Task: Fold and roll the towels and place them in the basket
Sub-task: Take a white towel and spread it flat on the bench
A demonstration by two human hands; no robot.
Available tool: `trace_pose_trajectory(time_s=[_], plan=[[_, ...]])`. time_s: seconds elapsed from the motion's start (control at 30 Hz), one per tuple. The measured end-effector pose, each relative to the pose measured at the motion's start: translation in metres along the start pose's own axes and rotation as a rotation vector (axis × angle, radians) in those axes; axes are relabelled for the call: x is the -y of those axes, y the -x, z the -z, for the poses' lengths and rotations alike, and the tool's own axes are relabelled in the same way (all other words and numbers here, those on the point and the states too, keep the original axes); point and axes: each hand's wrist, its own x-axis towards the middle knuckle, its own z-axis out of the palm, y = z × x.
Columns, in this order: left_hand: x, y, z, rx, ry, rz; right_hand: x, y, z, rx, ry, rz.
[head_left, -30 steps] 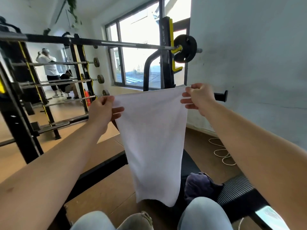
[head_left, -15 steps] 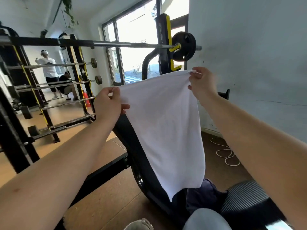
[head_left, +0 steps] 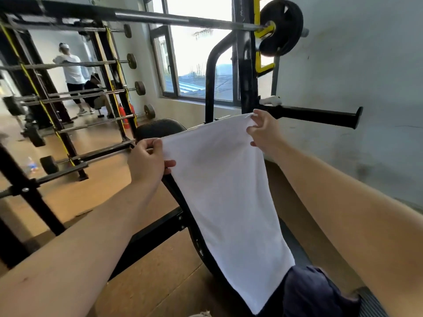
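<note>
A white towel (head_left: pixel 224 195) is stretched between both hands and slopes down over the black weight bench (head_left: pixel 160 130) toward me. My left hand (head_left: pixel 148 160) pinches its near-left top corner. My right hand (head_left: pixel 263 130) pinches the far-right top corner, a little higher. The towel's lower end rests beside a dark blue towel (head_left: pixel 313 291) bunched on the bench at the bottom. No basket is in view.
A loaded barbell (head_left: pixel 281 28) rests on the rack above the bench. A black peg (head_left: pixel 320 114) sticks out right of my right hand. Barbell racks (head_left: pixel 68 99) stand left on the wooden floor. A grey wall is on the right. Two people stand far left.
Both hands have lowered the towel from upright in front of me down toward the bench, and the view has tilted downward. The towel now lies slanted along the bench instead of hanging.
</note>
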Motion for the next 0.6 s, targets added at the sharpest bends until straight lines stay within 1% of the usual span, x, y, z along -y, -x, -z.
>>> trace_pose_trajectory(time_s=[0.17,0.23,0.3,0.43,0.6], plan=[[0.044,-0.046,-0.019,-0.016,0.09,0.187,-0.038,-0.038,-0.048,0.081,0.01,-0.012],[0.06,-0.06,-0.028,-0.039,0.115,0.227,-0.051,-0.051,-0.066,0.102,0.007,-0.032],[0.075,-0.072,-0.035,-0.07,0.081,0.211,-0.062,-0.064,-0.083,0.117,0.005,-0.048],[0.103,-0.094,-0.048,-0.109,0.003,0.106,-0.085,-0.094,-0.115,0.125,0.006,-0.077],[0.131,-0.13,-0.055,-0.138,0.029,0.123,-0.106,-0.134,-0.155,0.164,0.012,-0.1]])
